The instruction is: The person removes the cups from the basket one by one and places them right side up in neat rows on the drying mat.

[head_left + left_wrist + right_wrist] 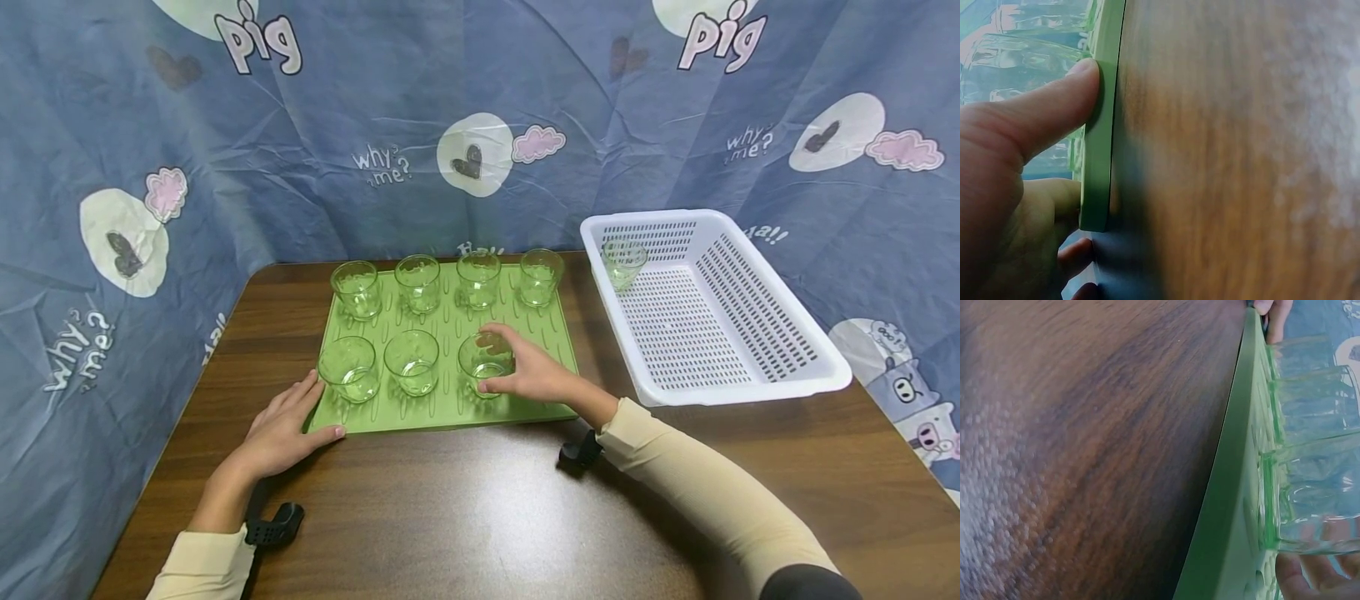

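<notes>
My right hand [536,371] holds a clear drinking glass [476,363], thumb and fingers around its sides, at the front row's right end. This glass stands upright on, or very close to, a green ridged tray [420,413]; contact with the tray is hard to tell. In the right wrist view, fingertips [1319,572] show behind the glass [1319,487]. My left hand [281,429] rests at the tray's front left corner, fingers extended along the side. Its thumb [1063,103] touches the tray's front edge [1100,156]. Beside that hand is another front-row glass [351,371].
Another glass [412,363] stands mid-front, and several more, such as the back-left glass [357,290], line the tray's rear. Right of the tray, a white perforated plastic basket [637,358] contains one glass [624,262]. A blue printed cloth [420,75] hangs behind the wooden table [450,517].
</notes>
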Demonstrator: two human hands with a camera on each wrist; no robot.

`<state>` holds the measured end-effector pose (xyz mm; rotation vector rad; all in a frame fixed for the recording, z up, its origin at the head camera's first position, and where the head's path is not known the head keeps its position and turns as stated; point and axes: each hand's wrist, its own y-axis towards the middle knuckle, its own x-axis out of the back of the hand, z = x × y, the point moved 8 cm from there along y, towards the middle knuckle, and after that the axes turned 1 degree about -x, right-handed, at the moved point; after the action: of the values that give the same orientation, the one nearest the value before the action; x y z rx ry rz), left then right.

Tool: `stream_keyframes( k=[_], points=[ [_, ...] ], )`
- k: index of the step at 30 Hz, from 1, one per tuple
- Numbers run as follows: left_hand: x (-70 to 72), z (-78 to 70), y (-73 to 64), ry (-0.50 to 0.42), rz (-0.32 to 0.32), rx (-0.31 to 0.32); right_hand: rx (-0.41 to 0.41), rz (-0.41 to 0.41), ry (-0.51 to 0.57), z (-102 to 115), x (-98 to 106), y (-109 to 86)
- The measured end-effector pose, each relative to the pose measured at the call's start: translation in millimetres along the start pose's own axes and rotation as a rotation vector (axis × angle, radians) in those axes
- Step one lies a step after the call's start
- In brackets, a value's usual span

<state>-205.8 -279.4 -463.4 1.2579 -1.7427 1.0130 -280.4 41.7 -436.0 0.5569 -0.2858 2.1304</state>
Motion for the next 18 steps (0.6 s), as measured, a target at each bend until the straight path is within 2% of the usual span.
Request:
stream_keyframes(
  k=[4, 12, 18],
  points=[
    [-0.2, 0.2, 0.3, -0.002, 0.004, 0.002, -0.007, -0.001, 0.012, -1, 0, -0.4],
    [0.4, 0.0, -0.4, -0.007, 0.002, -0.001, -0.04, -0.041, -0.045, -2, 2, -1.4],
    [1.5, -1.6, -0.5, -0.006, 0.002, -0.005, 0.023, -0.083, -0.05, 8, 6, -1.9]
  ],
)
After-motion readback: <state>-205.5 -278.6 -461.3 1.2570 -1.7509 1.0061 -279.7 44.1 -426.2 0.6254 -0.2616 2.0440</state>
